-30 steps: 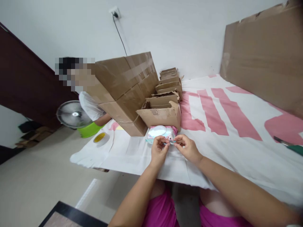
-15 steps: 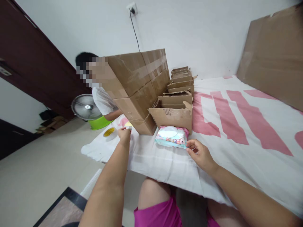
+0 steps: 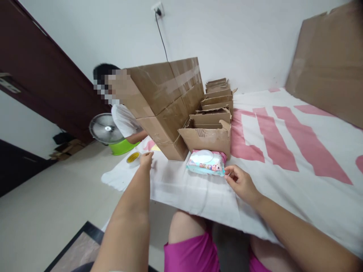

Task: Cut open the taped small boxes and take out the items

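My left hand [image 3: 146,159] is over the left end of the cloth-covered table, beside a roll of tape [image 3: 133,157] with a yellow inside. Its fingers look curled together, and whatever they may hold is hidden. My right hand [image 3: 240,182] rests at the right end of a pack of wet wipes [image 3: 205,163], thumb and fingers apart, fingertips at or touching its corner. The pack, pastel with a white oval lid, lies flat in front of an open cardboard box [image 3: 208,139]. A yellow piece [image 3: 155,148] lies just beyond my left hand.
Stacked closed cartons [image 3: 170,113] stand left of a row of open boxes. Behind the stack sits another person [image 3: 124,121], near a fan [image 3: 106,128] and a green stool or basin [image 3: 123,146]. A large cardboard sheet or box [image 3: 329,64] stands at the right.
My left hand has shifted slightly left, closer to the tape roll; a small pale item seen at its fingertips no longer shows. My right hand has stayed at the pack's corner.
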The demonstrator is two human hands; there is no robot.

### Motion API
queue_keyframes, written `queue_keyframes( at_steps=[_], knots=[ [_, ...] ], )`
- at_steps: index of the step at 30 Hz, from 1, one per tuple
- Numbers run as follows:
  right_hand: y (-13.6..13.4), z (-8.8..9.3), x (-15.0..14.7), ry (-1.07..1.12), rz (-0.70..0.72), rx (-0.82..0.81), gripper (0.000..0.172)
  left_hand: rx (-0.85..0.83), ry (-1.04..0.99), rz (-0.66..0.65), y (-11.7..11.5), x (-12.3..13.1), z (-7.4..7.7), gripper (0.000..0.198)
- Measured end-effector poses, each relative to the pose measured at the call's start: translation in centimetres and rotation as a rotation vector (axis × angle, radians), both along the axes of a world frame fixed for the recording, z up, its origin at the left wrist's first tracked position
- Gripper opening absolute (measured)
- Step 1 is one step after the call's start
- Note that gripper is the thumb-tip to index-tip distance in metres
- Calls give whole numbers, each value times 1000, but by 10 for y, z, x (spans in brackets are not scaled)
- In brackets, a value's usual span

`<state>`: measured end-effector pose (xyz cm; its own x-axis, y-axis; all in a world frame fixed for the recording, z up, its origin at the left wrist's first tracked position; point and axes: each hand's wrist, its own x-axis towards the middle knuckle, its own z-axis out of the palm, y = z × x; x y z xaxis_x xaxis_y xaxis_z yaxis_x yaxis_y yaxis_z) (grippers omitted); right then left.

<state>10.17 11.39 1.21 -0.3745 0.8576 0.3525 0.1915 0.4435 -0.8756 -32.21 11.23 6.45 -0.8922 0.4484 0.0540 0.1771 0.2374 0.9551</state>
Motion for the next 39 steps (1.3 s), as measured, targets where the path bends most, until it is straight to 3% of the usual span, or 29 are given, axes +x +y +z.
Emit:
queue_keyframes(
  at_steps=[5,10,13,14,17,20,29,39],
  knots=[
    [8,-2,2,42,-25,23,13,118,-201,-68,-32,52,14,38],
    [9,-2,2,61,27,60,10,224,-360,-421,-53,159,8,64],
    [7,5,5,65,20,98,14,275,-577,-799,-52,227,0,71],
    [6,7,6,76,1,120,15,277,-642,-865,-51,245,-3,70],
    [4,14,11,116,-63,209,16,319,-714,-849,-44,282,-9,67],
    [3,15,11,112,-55,246,13,400,-638,-800,-45,298,-17,66],
    [0,8,4,72,7,221,12,466,-261,-856,-56,316,-54,60],
    [-2,15,6,8,16,222,13,418,-66,-816,-61,318,-52,53]
  ],
)
